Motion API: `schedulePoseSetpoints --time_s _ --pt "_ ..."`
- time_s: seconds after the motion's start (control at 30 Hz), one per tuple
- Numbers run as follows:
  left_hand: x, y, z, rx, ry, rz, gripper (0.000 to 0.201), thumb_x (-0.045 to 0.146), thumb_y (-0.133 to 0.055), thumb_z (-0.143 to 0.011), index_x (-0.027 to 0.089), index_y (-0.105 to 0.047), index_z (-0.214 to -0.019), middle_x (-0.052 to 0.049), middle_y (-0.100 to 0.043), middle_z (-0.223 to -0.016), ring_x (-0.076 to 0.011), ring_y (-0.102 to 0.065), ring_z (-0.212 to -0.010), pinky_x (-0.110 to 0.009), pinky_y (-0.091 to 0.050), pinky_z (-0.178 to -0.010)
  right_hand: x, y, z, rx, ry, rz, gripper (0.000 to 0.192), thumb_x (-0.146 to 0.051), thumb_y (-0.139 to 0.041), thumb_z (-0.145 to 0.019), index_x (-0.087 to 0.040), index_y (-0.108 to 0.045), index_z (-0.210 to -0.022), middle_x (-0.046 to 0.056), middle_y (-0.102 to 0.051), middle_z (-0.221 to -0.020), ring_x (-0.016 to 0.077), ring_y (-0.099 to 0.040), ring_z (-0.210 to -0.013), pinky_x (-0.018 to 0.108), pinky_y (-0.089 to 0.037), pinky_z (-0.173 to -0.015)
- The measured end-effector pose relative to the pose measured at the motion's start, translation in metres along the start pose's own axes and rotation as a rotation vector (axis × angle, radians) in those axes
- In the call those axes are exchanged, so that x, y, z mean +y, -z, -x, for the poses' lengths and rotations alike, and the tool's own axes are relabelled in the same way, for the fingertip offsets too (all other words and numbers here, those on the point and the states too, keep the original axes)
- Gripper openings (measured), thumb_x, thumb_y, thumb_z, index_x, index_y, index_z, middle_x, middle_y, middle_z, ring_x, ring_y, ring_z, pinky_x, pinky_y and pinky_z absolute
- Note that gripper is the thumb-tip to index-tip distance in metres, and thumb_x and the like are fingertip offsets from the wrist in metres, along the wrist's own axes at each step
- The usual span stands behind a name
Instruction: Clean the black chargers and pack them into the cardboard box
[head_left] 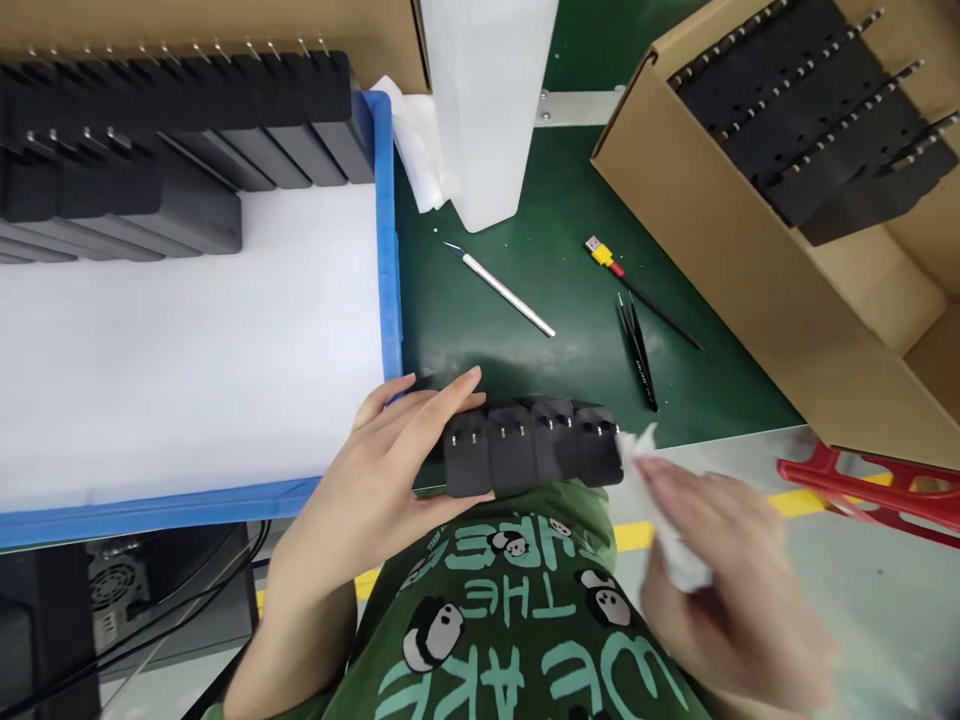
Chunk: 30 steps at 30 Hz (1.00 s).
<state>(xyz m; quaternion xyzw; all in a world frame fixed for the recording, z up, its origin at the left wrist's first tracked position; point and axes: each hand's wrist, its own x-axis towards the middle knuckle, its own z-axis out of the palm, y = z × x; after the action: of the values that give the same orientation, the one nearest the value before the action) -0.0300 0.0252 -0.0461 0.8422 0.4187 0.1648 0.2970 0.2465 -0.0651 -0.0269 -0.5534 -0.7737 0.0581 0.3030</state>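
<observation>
Right now your left hand [375,480] is closing around a row of four black plastic plug adapters [532,455], fingers lying over the top of the leftmost one and thumb tucked beneath, so the row is sticking out sideways from your grip toward your other hand. You are holding the row at the near edge of the dark green bench mat [525,340], just above your green printed shirt [517,620].

Your right hand [720,570] is blurring with motion; it is pinching a crumpled white wipe [649,480], and the wipe is touching the far end of the row, the end away from your left grip.

Just beyond your left fingertips, the blue plastic tray lined in white [386,250] is carrying more black adapters at its far end. Farther out from the held row, a silver craft knife [499,290], black tweezers [637,350] and a thin black probe with a yellow and red tip [637,285] are lying on the mat. Beyond your right hand, an open brown cardboard box [750,270] is holding stacked black adapters.
</observation>
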Motion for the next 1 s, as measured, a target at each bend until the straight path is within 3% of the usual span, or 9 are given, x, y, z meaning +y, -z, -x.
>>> schedulePoseSetpoints --time_s 0.17,0.4,0.63,0.73,0.83,0.93,1.0 --pt "0.000 -0.001 -0.002 -0.015 0.023 -0.007 0.082 0.038 -0.071 -0.091 0.023 -0.023 -0.156 -0.007 -0.064 -0.138 -0.0205 -0.060 -0.127 -0.037 -0.021 -0.122 -0.016 -0.037 -0.014 0.051 0.070 -0.054 0.042 0.004 -0.048 -0.081 -0.006 -0.067 -0.117 0.016 -0.077 -0.107 0.0276 -0.070 -0.110 0.042 -0.059 -0.084" --pt "0.000 -0.002 -0.003 -0.003 0.021 0.028 0.082 0.033 -0.072 -0.089 0.021 -0.025 -0.155 -0.007 -0.065 -0.137 -0.0189 -0.061 -0.125 -0.036 -0.021 -0.121 -0.035 -0.052 -0.028 -0.046 0.192 -0.066 0.032 0.002 -0.050 -0.090 0.000 -0.066 -0.118 0.017 -0.074 -0.116 0.0270 -0.068 -0.116 0.040 -0.061 -0.085" --pt "0.000 -0.004 -0.002 0.012 0.014 0.014 0.078 0.015 -0.064 -0.088 0.020 -0.025 -0.156 -0.005 -0.067 -0.131 -0.0166 -0.063 -0.119 -0.036 -0.024 -0.120 -0.050 -0.066 -0.039 -0.070 0.210 0.003 0.036 0.002 -0.058 -0.090 0.003 -0.062 -0.126 0.019 -0.069 -0.127 0.0271 -0.067 -0.114 0.040 -0.061 -0.090" --pt "0.000 -0.004 -0.001 0.018 0.022 0.027 0.083 0.011 -0.065 -0.085 0.021 -0.023 -0.156 -0.005 -0.067 -0.131 -0.0172 -0.063 -0.119 -0.037 -0.024 -0.120 -0.050 -0.061 -0.037 -0.103 0.250 -0.062 0.037 0.001 -0.056 -0.089 0.003 -0.063 -0.126 0.018 -0.070 -0.125 0.0278 -0.066 -0.118 0.039 -0.061 -0.094" --pt "-0.001 -0.004 0.000 0.015 0.022 0.037 0.088 0.012 -0.069 -0.083 0.021 -0.021 -0.157 -0.004 -0.067 -0.130 -0.0179 -0.063 -0.119 -0.037 -0.024 -0.121 -0.046 -0.045 -0.036 -0.228 0.281 -0.311 0.042 0.004 -0.045 -0.086 -0.001 -0.064 -0.123 0.014 -0.074 -0.119 0.0242 -0.065 -0.119 0.037 -0.061 -0.097" --pt "-0.002 -0.005 -0.001 0.019 0.014 0.028 0.086 0.022 -0.071 -0.087 0.021 -0.020 -0.157 -0.005 -0.068 -0.129 -0.0183 -0.064 -0.117 -0.037 -0.026 -0.120 -0.033 -0.019 -0.035 -0.278 0.128 -0.447 0.048 0.005 -0.045 -0.082 -0.009 -0.064 -0.124 0.010 -0.074 -0.118 0.0207 -0.066 -0.117 0.032 -0.062 -0.095" --pt "-0.003 -0.005 -0.001 0.019 0.003 0.013 0.083 0.027 -0.069 -0.091 0.020 -0.019 -0.157 -0.006 -0.067 -0.130 -0.0189 -0.064 -0.118 -0.038 -0.026 -0.120 -0.019 0.000 -0.032 -0.188 -0.003 -0.356 0.051 0.003 -0.049 -0.083 -0.016 -0.062 -0.129 0.009 -0.073 -0.116 0.0214 -0.068 -0.113 0.032 -0.064 -0.088"
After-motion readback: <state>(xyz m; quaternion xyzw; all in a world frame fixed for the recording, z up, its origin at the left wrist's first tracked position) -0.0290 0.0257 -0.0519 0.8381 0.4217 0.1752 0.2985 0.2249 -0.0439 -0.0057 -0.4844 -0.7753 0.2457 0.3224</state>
